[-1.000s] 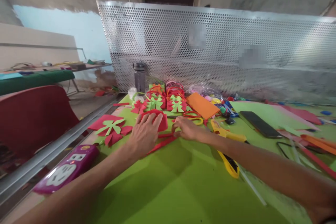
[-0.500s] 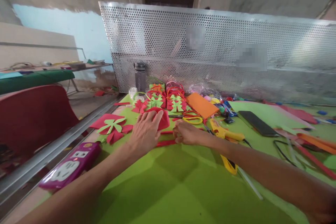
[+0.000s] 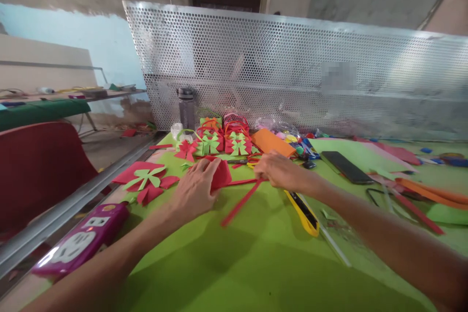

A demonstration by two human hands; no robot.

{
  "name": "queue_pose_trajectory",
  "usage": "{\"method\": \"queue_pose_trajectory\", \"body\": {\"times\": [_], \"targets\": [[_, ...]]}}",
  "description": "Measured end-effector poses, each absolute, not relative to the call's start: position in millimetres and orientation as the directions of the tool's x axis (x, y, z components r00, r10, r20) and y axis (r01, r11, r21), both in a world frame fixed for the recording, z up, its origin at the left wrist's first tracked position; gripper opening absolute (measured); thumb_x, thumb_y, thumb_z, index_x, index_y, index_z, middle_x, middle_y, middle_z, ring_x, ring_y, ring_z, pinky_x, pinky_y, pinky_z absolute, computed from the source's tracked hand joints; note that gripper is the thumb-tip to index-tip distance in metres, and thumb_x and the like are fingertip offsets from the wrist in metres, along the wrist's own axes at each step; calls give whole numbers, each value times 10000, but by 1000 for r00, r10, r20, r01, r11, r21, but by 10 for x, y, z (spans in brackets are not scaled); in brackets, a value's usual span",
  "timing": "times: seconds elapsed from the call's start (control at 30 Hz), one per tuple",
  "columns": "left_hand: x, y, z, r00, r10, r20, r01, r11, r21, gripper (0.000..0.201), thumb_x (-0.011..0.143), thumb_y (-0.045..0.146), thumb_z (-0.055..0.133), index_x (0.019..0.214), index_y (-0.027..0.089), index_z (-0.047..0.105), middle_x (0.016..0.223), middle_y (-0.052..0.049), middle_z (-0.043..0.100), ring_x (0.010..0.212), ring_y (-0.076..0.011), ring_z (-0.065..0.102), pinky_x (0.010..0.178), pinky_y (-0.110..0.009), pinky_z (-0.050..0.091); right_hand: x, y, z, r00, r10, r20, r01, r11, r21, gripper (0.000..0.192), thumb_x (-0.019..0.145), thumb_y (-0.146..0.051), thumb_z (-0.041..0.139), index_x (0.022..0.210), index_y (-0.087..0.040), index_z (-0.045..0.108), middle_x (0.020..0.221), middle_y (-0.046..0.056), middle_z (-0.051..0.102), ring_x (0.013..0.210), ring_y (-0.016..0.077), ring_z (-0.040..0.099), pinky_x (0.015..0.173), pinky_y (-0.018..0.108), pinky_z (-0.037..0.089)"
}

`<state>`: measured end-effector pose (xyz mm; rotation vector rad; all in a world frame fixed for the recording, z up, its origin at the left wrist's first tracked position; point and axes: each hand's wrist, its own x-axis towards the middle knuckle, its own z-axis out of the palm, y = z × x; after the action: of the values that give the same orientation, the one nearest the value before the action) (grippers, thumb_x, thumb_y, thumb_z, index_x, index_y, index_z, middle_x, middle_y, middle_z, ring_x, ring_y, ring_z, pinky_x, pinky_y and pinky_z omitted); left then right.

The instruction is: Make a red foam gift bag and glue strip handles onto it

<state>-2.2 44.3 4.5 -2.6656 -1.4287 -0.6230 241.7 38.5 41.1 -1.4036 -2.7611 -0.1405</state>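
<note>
Rests the left hand [image 3: 197, 183] over the red paper piece [image 3: 222, 175], near the middle of the green-covered surface [image 3: 219, 273]; impossible to say from this angle whether with a grip closed on it or merely pressing down. Seems to pinch a red strip [image 3: 241, 203] with the right hand [image 3: 276, 170], at three o'clock from the red paper piece, grip closed at the upper end, loose length slanting toward seven o'clock, blurred.

Looks done, as a judgement: a small red bag with a green bow [image 3: 238, 145] at one o'clock from the red paper piece, plus another green bow [image 3: 210, 144] on a similar bag at eleven. Looks unfinished by comparison: the red paper piece, with no bow visible on the part in view. Seem left loose: a green cutout [image 3: 148, 175] lying on red paper [image 3: 124, 171] at nine o'clock, and a red bow [image 3: 186, 150] at ten. Lies at four o'clock: a yellow cutter [image 3: 305, 217], not in either hand.
</note>
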Motion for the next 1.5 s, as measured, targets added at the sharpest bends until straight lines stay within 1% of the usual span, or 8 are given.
{"method": "queue_pose_trajectory", "body": {"times": [0.23,0.33,0.53,0.67,0.83,1.1,1.3,1.5], "targets": [[13,393,77,511,819,261,791,-567,230,609,718,237,541,1297,170,365,1186,-123,530,947,-248,578,791,-373,484,2288,369,487,-563,819,111,822,541,178,183,819,-61,460,813,-146,622,821,84,598,925,225,479,889,404,252],[58,318,92,512,833,207,778,-552,298,604,696,209,529,1280,162,383,1150,-118,556,880,-228,599,753,-356,503,2196,379,478,-504,845,181,860,473,189,210,873,-108,408,956,-157,594,1004,113,586,1008,232,465,913,395,246],[99,241,-59,509,753,417,680,-648,342,594,767,289,518,1323,208,323,1249,-110,494,1035,-254,551,856,-403,486,2559,173,343,-180,960,216,978,152,141,182,861,-292,508,973,-165,576,836,106,643,815,235,583,711,317,357],[113,236,-135,508,704,497,623,-698,352,580,796,276,510,1331,229,289,1282,-105,466,1097,-256,523,892,-399,481,2921,-118,137,-78,982,173,994,64,87,251,806,-311,579,1029,-194,575,913,86,666,823,220,603,650,277,356],[134,247,-160,490,690,532,596,-711,373,561,807,262,501,1324,226,288,1293,-113,446,1131,-263,497,913,-410,472,3036,-303,5,74,985,153,992,-57,-111,174,827,-349,522,849,-190,589,651,16,618,582,162,548,527,252,301],[200,179,-252,545,629,554,586,-758,285,622,793,266,533,1344,210,250,1292,-141,432,1150,-277,471,932,-407,459,2293,-327,7,-292,946,139,570,289,-769,399,800,-555,498,730,-168,565,587,-32,493,521,95,417,468,210,290],[203,166,-287,608,509,609,555,-821,132,642,799,238,510,1365,192,210,1242,-153,467,1164,-286,457,937,-406,451,2062,-208,-96,-237,967,98,344,178,-922,448,880,-515,359,610,-178,481,545,-8,506,504,103,465,502,223,360],[195,165,-305,676,443,588,554,-833,-10,597,803,249,534,1328,112,285,1214,-184,494,1115,-307,485,895,-436,469,2064,-236,-91,-204,973,105,414,183,-892,311,860,-336,429,598,-176,476,544,-14,507,520,105,485,514,222,372]]}}
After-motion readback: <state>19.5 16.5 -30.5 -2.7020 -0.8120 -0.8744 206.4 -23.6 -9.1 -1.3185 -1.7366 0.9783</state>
